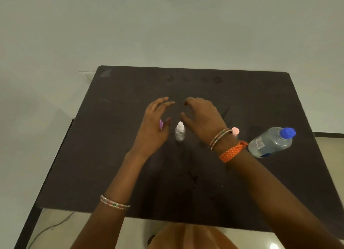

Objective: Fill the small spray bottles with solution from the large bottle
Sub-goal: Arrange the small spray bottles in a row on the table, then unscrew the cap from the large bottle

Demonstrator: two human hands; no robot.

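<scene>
My dark bench (130, 174) stands against a pale wall (167, 25). Both my left hand (154, 125) and right hand (202, 120) hover with fingers loosely spread, holding nothing, flanking a small clear spray bottle (180, 132) mid-bench. The large bottle (270, 142) stands near the right edge.

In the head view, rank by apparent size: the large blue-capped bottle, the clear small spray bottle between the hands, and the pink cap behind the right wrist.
1. Large blue-capped bottle.
2. Clear small spray bottle.
3. Pink cap, smallest as seen; the right wrist partly hides it, so its full size is unsure.
</scene>
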